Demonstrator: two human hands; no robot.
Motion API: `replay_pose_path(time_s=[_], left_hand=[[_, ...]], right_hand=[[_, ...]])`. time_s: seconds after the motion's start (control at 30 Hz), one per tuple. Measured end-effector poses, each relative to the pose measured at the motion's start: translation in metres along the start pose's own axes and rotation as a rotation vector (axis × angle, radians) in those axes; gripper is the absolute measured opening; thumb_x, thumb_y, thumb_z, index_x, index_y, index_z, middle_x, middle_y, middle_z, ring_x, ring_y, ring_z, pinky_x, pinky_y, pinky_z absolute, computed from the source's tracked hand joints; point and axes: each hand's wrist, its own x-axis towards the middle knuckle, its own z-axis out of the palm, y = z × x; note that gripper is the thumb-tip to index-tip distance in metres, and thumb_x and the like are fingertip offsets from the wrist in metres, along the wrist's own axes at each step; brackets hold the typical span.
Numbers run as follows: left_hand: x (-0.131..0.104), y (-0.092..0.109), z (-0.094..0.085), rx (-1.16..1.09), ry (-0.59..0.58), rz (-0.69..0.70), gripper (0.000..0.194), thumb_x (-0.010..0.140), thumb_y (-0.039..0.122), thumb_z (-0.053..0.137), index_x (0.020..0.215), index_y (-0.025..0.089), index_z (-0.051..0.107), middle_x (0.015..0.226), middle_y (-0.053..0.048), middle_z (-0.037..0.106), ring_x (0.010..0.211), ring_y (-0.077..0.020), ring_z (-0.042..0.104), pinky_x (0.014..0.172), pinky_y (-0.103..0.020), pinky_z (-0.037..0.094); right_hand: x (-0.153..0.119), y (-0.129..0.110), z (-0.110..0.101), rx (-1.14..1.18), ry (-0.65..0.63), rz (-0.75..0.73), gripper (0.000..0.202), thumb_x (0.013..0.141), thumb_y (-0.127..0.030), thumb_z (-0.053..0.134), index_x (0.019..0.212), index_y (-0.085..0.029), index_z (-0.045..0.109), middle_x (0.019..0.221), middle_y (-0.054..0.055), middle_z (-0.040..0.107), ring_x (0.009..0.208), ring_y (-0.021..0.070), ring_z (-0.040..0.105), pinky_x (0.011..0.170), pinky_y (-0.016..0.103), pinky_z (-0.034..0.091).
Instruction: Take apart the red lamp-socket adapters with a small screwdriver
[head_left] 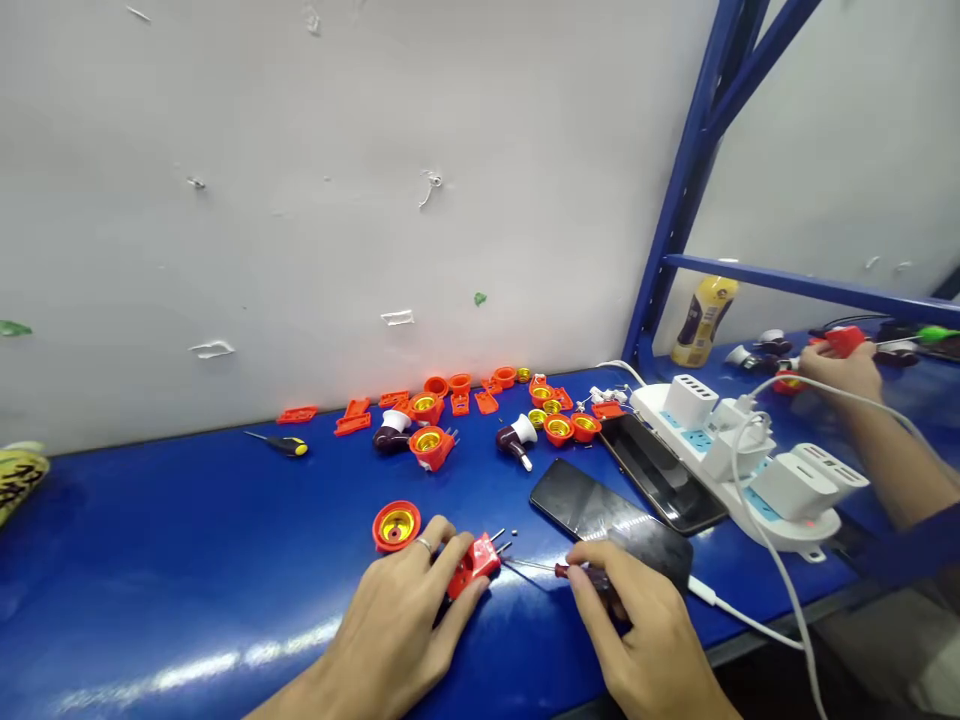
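My left hand is closed around a red plug housing whose two metal pins point to the upper right. A screwdriver with a dark handle is gripped in my right hand. Its thin shaft points left, and the tip is close to the plug housing's pin end; I cannot tell whether they touch. Just beyond my left fingers lies a red lamp socket with a gold-coloured threaded inside. A tiny metal piece sits near the pins.
Red sockets and housing parts lie along the wall, with a second screwdriver to their left. Two phones and a white power strip with chargers and cables occupy the right. Beyond the blue frame, another person's hand holds a red piece.
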Motion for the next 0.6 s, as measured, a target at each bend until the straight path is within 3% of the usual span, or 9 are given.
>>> replay_pose_path(time_s=[0.1, 0.17, 0.3, 0.43, 0.6], left_hand=[[0.001, 0.001, -0.001, -0.091, -0.016, -0.033, 0.034, 0.107, 0.039, 0.039, 0.119, 0.02, 0.065, 0.11, -0.009, 0.066, 0.083, -0.0232, 0.07, 0.071, -0.032, 0.053], [0.002, 0.001, -0.003, -0.209, -0.012, -0.068, 0.034, 0.107, 0.038, 0.037, 0.115, 0.021, 0.065, 0.108, -0.007, 0.066, 0.086, -0.0226, 0.069, 0.075, -0.031, 0.052], [0.003, -0.001, -0.009, -0.43, 0.01, -0.131, 0.035, 0.11, 0.036, 0.03, 0.102, 0.024, 0.063, 0.094, -0.002, 0.066, 0.082, -0.0188, 0.065, 0.073, -0.028, 0.048], [0.003, -0.002, -0.01, -0.492, 0.054, -0.151, 0.038, 0.11, 0.037, 0.029, 0.09, 0.024, 0.059, 0.085, -0.001, 0.063, 0.074, -0.0175, 0.061, 0.068, -0.028, 0.045], [0.0, -0.004, -0.009, -0.52, 0.081, -0.158, 0.031, 0.109, 0.039, 0.035, 0.102, 0.025, 0.061, 0.094, -0.001, 0.067, 0.082, -0.0179, 0.064, 0.075, -0.029, 0.048]], right_hand=[[-0.003, 0.0, 0.0, -0.034, -0.098, -0.03, 0.017, 0.104, -0.028, 0.05, 0.103, -0.021, 0.066, 0.07, -0.003, 0.07, 0.053, 0.0127, 0.066, 0.054, 0.024, 0.051], [-0.002, -0.001, 0.0, -0.056, -0.106, -0.068, 0.021, 0.104, -0.031, 0.051, 0.105, -0.019, 0.068, 0.075, 0.0, 0.075, 0.055, 0.0146, 0.07, 0.056, 0.025, 0.054], [0.002, -0.005, 0.0, -0.09, 0.005, -0.139, 0.027, 0.107, -0.032, 0.048, 0.104, -0.018, 0.071, 0.088, 0.005, 0.08, 0.071, 0.0174, 0.078, 0.061, 0.022, 0.058], [0.001, -0.004, 0.0, -0.094, 0.152, -0.202, 0.023, 0.106, -0.033, 0.053, 0.103, -0.021, 0.073, 0.089, 0.0, 0.081, 0.074, 0.0143, 0.079, 0.071, 0.017, 0.059], [-0.009, 0.006, 0.001, -0.054, 0.207, -0.175, 0.013, 0.099, -0.03, 0.063, 0.104, -0.028, 0.074, 0.085, -0.004, 0.081, 0.069, 0.0148, 0.078, 0.068, 0.019, 0.06]])
